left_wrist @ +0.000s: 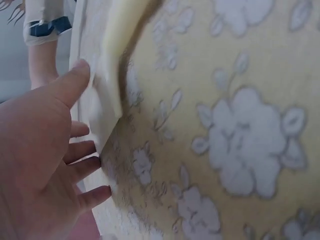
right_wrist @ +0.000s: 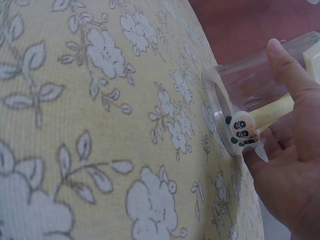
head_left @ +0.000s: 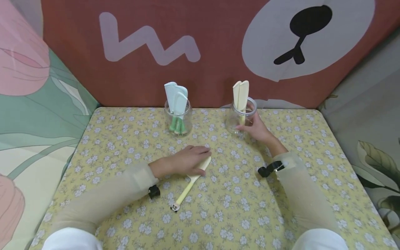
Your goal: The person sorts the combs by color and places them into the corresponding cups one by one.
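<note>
A table [head_left: 281, 208] under a yellow cloth with small white flowers carries two clear jars near its far edge, well apart from each other. The left jar [head_left: 178, 122] holds pale blue-green combs [head_left: 176, 99] standing upright, teeth ends up and green handles at the bottom. The right jar [head_left: 240, 116] holds cream combs [head_left: 240, 92], also upright. Behind the table hangs a red-brown backdrop [head_left: 218, 76] with a white zigzag and a bear's muzzle; flowered panels close in both sides.

A loose cream comb [head_left: 190, 182] lies flat on the table nearer the person, between the two forearms. Its long axis runs on a diagonal: the broad toothed end points away and to the right, the thin handle points back toward the person and to the left, ending in a small panda face. Nothing lies between this comb and the jars.

The left hand [head_left: 184, 161] rests palm down over the comb's broad end, fingers fairly straight and spread; the left wrist view shows the thumb and fingertips [left_wrist: 80, 150] against the comb's edge [left_wrist: 112, 65].

The right hand [head_left: 257, 130] wraps the right jar from its near right side, thumb and fingers curled against the glass. In the right wrist view the thumb [right_wrist: 290, 70] lies along the jar wall [right_wrist: 240, 85], and a panda-ended handle [right_wrist: 242, 127] inside rests on the jar's bottom.
</note>
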### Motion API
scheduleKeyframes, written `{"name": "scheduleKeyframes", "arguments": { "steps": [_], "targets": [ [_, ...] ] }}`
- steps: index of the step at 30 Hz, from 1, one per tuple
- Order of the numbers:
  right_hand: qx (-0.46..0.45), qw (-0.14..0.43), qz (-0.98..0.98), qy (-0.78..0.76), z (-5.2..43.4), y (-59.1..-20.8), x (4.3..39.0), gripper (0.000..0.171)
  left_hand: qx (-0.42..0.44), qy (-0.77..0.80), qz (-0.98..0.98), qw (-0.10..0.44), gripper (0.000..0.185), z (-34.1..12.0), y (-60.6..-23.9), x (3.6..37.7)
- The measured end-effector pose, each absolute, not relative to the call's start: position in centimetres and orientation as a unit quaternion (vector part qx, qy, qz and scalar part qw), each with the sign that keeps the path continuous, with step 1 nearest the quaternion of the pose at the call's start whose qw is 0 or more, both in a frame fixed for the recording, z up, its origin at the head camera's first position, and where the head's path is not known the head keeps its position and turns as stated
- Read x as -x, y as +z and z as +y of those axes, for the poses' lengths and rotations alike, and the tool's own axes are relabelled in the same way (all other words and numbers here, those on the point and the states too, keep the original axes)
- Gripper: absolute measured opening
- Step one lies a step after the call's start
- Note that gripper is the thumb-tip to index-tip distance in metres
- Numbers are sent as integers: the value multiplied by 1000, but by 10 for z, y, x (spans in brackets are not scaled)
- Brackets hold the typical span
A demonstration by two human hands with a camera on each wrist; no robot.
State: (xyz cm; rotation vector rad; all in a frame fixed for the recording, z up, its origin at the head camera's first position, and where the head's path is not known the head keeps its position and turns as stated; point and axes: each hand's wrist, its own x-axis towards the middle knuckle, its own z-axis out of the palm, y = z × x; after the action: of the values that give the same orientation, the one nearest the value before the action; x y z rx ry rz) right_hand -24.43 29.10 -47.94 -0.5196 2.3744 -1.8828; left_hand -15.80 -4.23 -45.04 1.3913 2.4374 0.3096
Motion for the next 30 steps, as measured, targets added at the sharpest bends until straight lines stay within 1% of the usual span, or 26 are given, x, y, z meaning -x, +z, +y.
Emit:
{"name": "scheduleKeyframes", "arguments": {
  "steps": [5, 9, 13, 16, 21, 26, 28, 30],
  "targets": [
    [170, 33, 772, -611, 290, -480, 243, 101, -464, 98, 867, 154, 88, -40, -456, 155],
    [169, 30, 772, -612, 291, -480, 244, 101, -459, 107, 870, 144, 88, -39, -457, 156],
    [170, 33, 772, -612, 290, -479, 243, 102, -458, 134, 868, 139, 82, -39, -458, 158],
    [170, 36, 772, -612, 290, -478, 242, 101, -445, 184, 865, 139, 73, -37, -459, 160],
    [174, 37, 769, -613, 289, -477, 242, 101, -399, 291, 855, 160, 62, -35, -461, 163],
    [171, 39, 771, -613, 289, -476, 242, 100, -365, 384, 831, 172, 58, -35, -457, 165],
    [167, 38, 773, -611, 289, -476, 242, 100, -333, 412, 828, 183, 55, -34, -453, 166],
    [165, 36, 776, -608, 289, -476, 242, 100, -283, 442, 825, 207, 51, -34, -449, 165]
  ]
}}
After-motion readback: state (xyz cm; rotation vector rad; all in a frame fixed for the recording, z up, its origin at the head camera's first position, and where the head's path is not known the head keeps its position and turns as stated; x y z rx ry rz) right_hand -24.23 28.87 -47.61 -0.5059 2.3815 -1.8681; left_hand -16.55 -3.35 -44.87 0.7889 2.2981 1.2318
